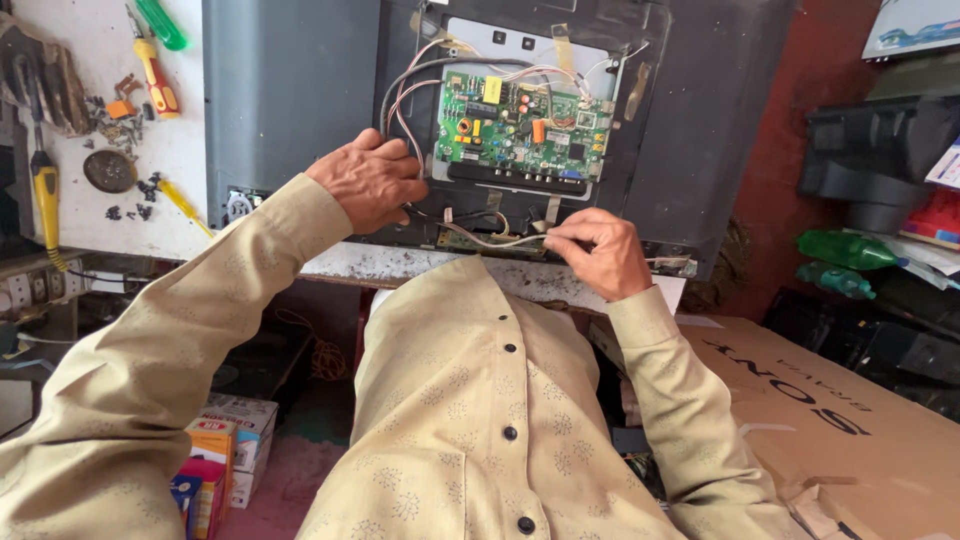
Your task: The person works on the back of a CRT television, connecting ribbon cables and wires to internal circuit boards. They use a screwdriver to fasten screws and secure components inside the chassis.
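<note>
Both hands, left and right, pinch wires below green circuit board.

Free room lies on the bare grey panel left of the green circuit board. Around the board, looping wires crowd its left edge and tape strips cross above it. Below the board, the left hand and right hand fill the gap. Far left of the board, screwdrivers and loose screws clutter the table.
</note>
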The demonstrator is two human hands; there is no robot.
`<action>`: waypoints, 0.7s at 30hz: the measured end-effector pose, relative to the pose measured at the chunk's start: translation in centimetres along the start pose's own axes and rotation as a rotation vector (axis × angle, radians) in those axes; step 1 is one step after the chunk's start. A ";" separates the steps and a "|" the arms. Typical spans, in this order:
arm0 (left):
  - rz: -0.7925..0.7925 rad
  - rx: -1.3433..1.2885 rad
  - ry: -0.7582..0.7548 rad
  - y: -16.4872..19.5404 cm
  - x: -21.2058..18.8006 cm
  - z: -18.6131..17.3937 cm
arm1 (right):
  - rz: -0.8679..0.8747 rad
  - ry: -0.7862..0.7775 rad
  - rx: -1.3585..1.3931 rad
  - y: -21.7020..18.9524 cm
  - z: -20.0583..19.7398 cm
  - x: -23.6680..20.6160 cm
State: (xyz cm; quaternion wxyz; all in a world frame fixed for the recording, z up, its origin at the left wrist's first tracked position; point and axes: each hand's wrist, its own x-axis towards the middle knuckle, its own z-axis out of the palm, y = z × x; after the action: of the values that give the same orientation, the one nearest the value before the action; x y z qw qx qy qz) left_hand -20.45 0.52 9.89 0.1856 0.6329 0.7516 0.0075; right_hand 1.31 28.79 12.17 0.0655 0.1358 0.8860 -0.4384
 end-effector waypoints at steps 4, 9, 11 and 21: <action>0.006 -0.045 0.162 -0.3 -0.1 0.2 | -0.006 -0.010 -0.007 0.0 0.1 0.1; -0.058 0.014 0.292 -0.1 -0.1 0.6 | -0.018 0.196 -0.188 -0.6 1.4 0.4; -0.106 0.023 0.234 0.2 0.0 0.5 | -0.068 0.227 -0.226 -0.8 2.1 0.7; -0.090 -0.126 0.282 2.2 -0.1 -0.7 | 0.004 0.087 -0.024 0.0 1.1 0.9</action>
State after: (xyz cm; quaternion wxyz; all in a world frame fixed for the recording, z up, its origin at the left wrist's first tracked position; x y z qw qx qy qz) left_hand -18.58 1.05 11.09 0.1176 0.5785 0.7958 0.1350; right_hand 0.45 28.03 11.32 0.0292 0.1555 0.8930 -0.4214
